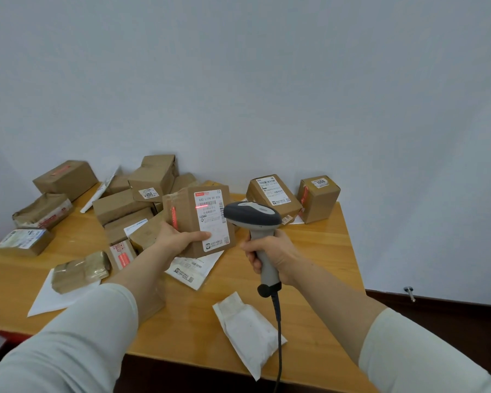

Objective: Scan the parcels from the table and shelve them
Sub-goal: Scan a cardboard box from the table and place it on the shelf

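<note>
Head view: brown parcel [182, 214] in one hand, scanner [251, 215] in the other, red line across the label.

Left hand [179, 239] grips the parcel by its lower left corner, thumb lying across the bottom of the white shipping label [212, 222] and the other fingers wrapped round behind, so the box is lifted and tilted with the label facing the camera. Right hand [275, 251] is curled tight around the grey scanner's handle, just to the right of the parcel. The scanner's head nearly meets the label's edge, though I can't tell whether it touches, and the red beam [207, 205] falls on the barcode near the top. The cable [278, 336] hangs down off the handle. Underneath is the wooden table [321, 265], with a heap of other boxes [142, 194] behind the left hand, two more boxes [295, 197] behind the scanner and a white padded mailer [247, 330] near the front edge.
</note>
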{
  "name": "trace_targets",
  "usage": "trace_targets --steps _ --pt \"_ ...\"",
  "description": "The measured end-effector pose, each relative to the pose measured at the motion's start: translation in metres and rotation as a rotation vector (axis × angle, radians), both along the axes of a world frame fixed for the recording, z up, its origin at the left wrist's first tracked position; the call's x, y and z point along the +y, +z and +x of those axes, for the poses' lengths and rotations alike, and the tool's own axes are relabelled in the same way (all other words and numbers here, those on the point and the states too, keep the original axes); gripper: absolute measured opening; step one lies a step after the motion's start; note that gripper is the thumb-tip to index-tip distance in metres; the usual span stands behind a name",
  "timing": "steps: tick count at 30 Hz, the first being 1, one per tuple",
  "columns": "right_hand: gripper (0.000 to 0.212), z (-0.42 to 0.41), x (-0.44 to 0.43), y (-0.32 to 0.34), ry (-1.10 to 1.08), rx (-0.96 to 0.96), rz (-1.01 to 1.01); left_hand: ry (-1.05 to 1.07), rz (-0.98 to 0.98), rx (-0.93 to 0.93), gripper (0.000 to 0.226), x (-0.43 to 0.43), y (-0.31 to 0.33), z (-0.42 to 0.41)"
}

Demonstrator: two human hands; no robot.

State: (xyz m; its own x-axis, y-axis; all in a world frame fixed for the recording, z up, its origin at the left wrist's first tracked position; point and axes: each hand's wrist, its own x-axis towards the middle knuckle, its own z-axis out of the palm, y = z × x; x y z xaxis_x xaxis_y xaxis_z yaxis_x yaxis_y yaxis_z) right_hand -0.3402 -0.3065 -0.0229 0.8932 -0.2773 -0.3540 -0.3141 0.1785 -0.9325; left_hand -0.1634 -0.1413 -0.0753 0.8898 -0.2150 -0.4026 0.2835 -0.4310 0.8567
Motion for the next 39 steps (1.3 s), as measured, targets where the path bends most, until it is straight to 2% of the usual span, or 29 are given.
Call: trace_targets --steps 7,17,21,28,33,36,39 --pt "0.012 -0.001 0.000 0.001 0.007 0.000 0.011 0.013 0.024 -0.011 0.121 -0.001 -0.001 -0.003" --pt "0.012 -0.003 0.001 0.000 0.023 0.025 0.012 0.041 0.068 -0.043 0.096 0.002 -0.002 -0.004" --pt "0.014 -0.003 0.001 0.000 0.028 0.025 0.020 0.052 0.095 -0.020 0.108 0.009 -0.001 -0.003" --pt "0.014 0.000 0.002 0.000 0.051 -0.005 0.038 0.086 0.082 -0.019 0.106 0.012 0.004 -0.008" --pt "0.013 0.002 0.002 -0.004 0.065 0.005 0.051 0.107 0.072 -0.034 0.087 0.014 0.006 -0.013" --pt "0.007 0.004 0.004 -0.006 0.080 -0.041 0.082 0.123 0.056 -0.028 0.085 0.018 0.009 -0.019" --pt "0.033 0.014 0.006 -0.011 0.050 -0.045 0.125 0.136 -0.016 -0.003 0.096 0.029 0.014 -0.027"
